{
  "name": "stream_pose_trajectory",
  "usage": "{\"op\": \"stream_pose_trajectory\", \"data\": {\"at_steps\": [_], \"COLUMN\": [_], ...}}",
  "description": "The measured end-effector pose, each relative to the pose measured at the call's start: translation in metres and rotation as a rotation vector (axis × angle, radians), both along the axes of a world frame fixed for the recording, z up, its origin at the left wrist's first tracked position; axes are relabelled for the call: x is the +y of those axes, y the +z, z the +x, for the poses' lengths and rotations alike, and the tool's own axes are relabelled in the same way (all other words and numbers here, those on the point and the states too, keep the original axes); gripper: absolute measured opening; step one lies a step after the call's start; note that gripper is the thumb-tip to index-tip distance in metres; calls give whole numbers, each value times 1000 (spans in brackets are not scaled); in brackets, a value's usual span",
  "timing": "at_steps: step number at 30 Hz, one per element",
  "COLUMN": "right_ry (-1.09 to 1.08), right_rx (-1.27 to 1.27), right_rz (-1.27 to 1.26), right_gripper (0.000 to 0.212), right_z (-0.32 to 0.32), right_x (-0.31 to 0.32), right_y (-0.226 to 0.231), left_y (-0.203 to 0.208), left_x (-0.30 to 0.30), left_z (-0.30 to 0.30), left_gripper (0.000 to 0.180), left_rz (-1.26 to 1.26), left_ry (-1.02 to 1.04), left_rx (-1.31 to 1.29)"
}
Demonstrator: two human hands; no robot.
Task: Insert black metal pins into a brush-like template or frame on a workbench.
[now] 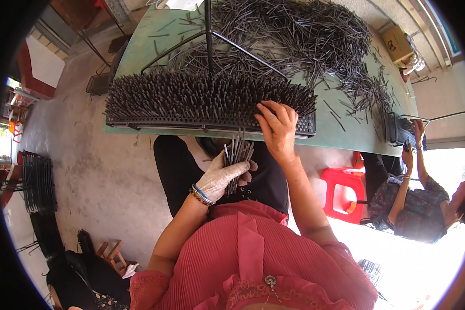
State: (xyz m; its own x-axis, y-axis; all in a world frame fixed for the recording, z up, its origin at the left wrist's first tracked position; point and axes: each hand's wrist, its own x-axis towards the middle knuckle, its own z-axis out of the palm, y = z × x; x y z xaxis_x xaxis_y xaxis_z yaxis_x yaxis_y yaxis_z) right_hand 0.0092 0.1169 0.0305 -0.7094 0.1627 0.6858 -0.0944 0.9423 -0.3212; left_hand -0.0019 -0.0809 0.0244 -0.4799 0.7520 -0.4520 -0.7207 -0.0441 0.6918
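Note:
My left hand (219, 178), in a pale knit glove, is closed around a bundle of thin dark sticks (237, 150) that stand roughly upright below the table's near edge. Just above it lies a long black perforated rack (305, 124), densely filled with upright dark sticks (191, 101) except for bare holes near its right end. My bare right hand (280, 126) reaches over that right part. Its fingers are bent together among the sticks, and whatever lies between the fingertips is too small to make out.
A large heap of loose sticks (315, 31) covers the back of the green table (330, 121). The rack's black wire handle (210, 41) rises behind it. At right, a co-worker (416, 201) handles a smaller rack (395, 129) beside a red stool (341, 191). A cardboard box (397, 44) stands by the wall.

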Motion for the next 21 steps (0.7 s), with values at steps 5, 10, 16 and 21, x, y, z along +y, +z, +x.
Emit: {"op": "stream_pose_trajectory", "data": {"at_steps": [5, 10, 16, 21], "right_ry": [122, 265, 260, 143], "right_rx": [-128, -556, -480, -322], "right_rz": [-428, -1261, -1430, -1209], "right_gripper": [21, 27, 22, 22], "right_z": [14, 24, 23, 10], "right_x": [-11, -15, -17, -13], "right_y": [23, 16, 19, 34], "left_y": [7, 24, 23, 13], "left_x": [-2, 0, -10, -25], "left_z": [-3, -6, -8, -13], "left_gripper": [32, 31, 33, 30], "left_rz": [57, 64, 21, -11], "left_ry": [-6, -122, -166, -198], "left_rx": [8, 60, 60, 53]}}
